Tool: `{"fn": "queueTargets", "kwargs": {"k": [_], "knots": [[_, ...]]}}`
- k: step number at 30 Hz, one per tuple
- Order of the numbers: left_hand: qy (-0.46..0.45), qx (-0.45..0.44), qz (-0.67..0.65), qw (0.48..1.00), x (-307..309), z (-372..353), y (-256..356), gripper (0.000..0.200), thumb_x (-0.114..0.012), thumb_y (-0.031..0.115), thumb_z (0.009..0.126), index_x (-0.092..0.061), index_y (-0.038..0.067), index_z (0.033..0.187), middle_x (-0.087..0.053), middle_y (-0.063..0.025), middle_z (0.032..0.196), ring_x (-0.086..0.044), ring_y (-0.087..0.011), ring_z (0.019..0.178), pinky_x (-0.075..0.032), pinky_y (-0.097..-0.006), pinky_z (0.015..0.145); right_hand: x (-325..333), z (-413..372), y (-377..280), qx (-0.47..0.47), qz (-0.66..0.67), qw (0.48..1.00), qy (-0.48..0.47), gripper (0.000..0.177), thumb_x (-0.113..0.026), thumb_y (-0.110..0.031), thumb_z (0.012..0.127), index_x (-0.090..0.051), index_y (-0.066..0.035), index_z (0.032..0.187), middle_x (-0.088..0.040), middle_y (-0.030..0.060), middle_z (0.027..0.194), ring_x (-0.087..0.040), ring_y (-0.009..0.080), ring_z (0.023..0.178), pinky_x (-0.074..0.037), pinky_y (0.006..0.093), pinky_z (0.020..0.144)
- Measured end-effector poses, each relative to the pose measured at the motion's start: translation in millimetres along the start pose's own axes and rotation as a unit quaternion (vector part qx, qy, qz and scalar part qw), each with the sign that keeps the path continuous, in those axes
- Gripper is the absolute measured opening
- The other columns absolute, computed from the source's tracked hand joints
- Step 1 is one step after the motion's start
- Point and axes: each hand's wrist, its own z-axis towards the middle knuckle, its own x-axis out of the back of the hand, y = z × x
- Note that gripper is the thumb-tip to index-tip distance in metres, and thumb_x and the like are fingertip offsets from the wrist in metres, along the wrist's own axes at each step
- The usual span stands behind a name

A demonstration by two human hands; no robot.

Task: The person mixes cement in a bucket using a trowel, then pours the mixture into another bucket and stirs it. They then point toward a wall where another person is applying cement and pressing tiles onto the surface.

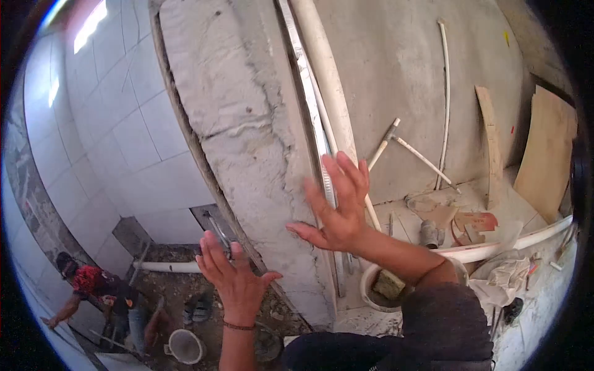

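Observation:
My left hand is raised in front of the lower part of a rough plastered wall edge, its fingers stretched out and nothing in it. To its right, my right hand is also open, with fingers spread and slightly blurred. Behind the right hand run a shiny metal strip and a thick white pipe, both leaning along the wall edge. Whether either hand touches the plaster cannot be made out.
At lower left a person crouches near a white bucket and a lying white pipe. On the right are a bucket with a sponge-like block, a hammer-shaped tool, boards and a long pipe.

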Motion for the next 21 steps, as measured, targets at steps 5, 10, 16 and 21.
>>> {"fn": "queueTargets", "kwargs": {"k": [5, 10, 16, 21], "knots": [[0.018, -0.05, -0.008, 0.999, 11, 35, 14, 0.118, -0.053, 0.078, 0.064, 0.0, 0.019, 0.15, -0.005, -0.0291, 0.15, -0.011, -0.0466, 0.138, -0.013, -0.0616, 0.105, 2, -11, -17, -0.169, 0.006, 0.984, -0.056, 0.059, -0.067, -0.034, 0.081, -0.052, 0.002, 0.125, -0.035, 0.0254, 0.142, -0.025, 0.0435, 0.134, -0.012, 0.0569, 0.107], [-0.054, 0.14, -0.159, 0.976, 14, 42, 18, 0.135, -0.073, 0.069, 0.05, -0.002, 0.012, 0.15, 0.001, -0.031, 0.15, 0.0, -0.0467, 0.139, -0.009, -0.0633, 0.105, -19, -23, -29, -0.16, 0.071, 0.984, 0.042, 0.043, -0.065, -0.017, 0.085, -0.054, 0.003, 0.121, -0.045, 0.0231, 0.136, -0.038, 0.0385, 0.128, -0.027, 0.0473, 0.106], [0.103, 0.156, -0.249, 0.95, -25, -23, 100, 0.093, -0.058, 0.056, 0.077, -0.016, 0.013, 0.148, -0.007, -0.0253, 0.152, -0.006, -0.0449, 0.14, -0.004, -0.0621, 0.108, -16, -79, 18, -0.184, 0.125, 0.974, 0.029, 0.039, -0.039, -0.017, 0.098, -0.049, 0.01, 0.124, -0.049, 0.0214, 0.132, -0.044, 0.0314, 0.125, -0.035, 0.0398, 0.105], [0.105, 0.167, -0.118, 0.973, -56, -31, 135, 0.063, -0.041, 0.029, 0.087, -0.021, 0.018, 0.146, -0.019, -0.0146, 0.153, -0.018, -0.0387, 0.14, -0.003, -0.0612, 0.11, -16, -59, 40, -0.313, 0.197, 0.929, 0.0, 0.049, -0.034, -0.027, 0.1, -0.042, 0.009, 0.132, -0.044, 0.0217, 0.137, -0.041, 0.032, 0.128, -0.028, 0.0397, 0.109]]}}
